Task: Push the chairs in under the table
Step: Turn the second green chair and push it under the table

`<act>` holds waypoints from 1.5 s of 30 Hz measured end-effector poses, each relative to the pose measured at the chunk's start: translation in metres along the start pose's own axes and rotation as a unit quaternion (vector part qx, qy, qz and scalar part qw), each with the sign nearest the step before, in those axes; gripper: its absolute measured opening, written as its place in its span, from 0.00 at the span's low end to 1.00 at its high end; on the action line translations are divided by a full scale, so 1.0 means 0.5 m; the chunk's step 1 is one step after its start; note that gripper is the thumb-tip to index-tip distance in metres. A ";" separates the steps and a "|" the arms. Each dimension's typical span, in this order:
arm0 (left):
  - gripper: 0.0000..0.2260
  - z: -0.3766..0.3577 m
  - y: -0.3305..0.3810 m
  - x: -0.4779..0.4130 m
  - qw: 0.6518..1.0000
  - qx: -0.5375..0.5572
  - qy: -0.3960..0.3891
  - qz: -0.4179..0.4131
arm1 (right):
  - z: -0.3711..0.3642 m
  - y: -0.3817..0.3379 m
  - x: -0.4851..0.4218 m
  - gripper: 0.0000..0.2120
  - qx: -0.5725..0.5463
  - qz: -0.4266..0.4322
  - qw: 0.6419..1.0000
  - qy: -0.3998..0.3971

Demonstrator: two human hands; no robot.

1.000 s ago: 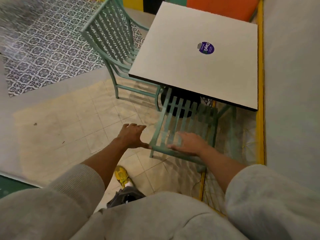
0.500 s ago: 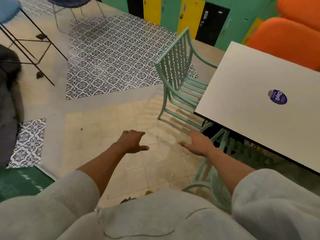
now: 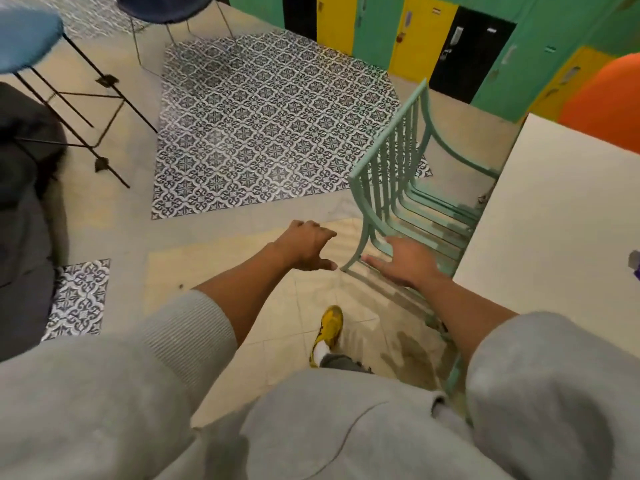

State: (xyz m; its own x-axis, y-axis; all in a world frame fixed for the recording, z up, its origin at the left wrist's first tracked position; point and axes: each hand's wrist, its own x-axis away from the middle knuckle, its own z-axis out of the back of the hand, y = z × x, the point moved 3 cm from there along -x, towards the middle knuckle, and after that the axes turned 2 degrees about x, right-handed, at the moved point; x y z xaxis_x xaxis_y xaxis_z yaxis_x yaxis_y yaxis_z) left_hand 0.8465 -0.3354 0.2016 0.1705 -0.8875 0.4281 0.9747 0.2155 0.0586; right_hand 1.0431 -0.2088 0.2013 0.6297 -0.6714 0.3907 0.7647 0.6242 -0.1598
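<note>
A mint-green slatted metal chair stands at the left side of the white square table, its seat partly under the tabletop and its back sticking out. A piece of a second mint chair shows low at the table's near edge, mostly hidden by my right arm. My left hand hovers open over the floor, just left of the first chair's rear leg. In front of that chair's lower frame my right hand is open with fingers spread; whether it touches the chair I cannot tell.
A blue stool with black legs stands at the far left beside a dark bulky shape. Patterned tile patches lie ahead. Green, yellow and black lockers line the back; an orange seat is behind the table. My yellow shoe is below.
Both hands have left the near chair, which now sits under the table's edge. The view has swung left, and the hands now hover by the side chair.
</note>
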 end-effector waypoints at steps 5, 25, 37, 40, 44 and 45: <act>0.39 0.100 -0.118 -0.150 0.999 -0.010 -0.033 -0.012 | 0.068 -0.011 -0.173 0.40 -0.052 -0.015 0.998 -0.033; 0.49 0.452 -0.400 -0.791 0.955 -0.158 -0.032 -0.247 | 0.236 0.000 -0.666 0.62 -0.201 -0.233 0.951 0.014; 0.47 0.555 -0.244 -1.076 0.756 -0.320 -0.061 -0.568 | 0.177 -0.156 -0.629 0.53 -0.370 -0.503 0.781 0.001; 0.44 0.534 -0.171 -1.091 0.708 -0.325 -0.063 -0.624 | 0.161 -0.175 -0.656 0.47 -0.396 -0.527 0.751 0.015; 0.40 0.515 -0.122 -1.143 0.670 -0.371 -0.075 -0.639 | 0.149 -0.162 -0.715 0.45 -0.406 -0.548 0.730 0.047; 0.39 0.516 -0.114 -1.159 0.663 -0.387 -0.080 -0.636 | 0.149 -0.158 -0.730 0.45 -0.414 -0.555 0.720 0.055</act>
State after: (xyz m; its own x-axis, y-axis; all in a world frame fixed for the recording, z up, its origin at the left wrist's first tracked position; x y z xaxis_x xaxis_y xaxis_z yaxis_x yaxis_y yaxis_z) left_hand 0.6547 0.2716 0.1829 -0.8174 -0.0843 0.5699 0.1093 -0.9940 0.0099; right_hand 0.7428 0.0169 0.1387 -0.4587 -0.6297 0.6269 0.5961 -0.7413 -0.3084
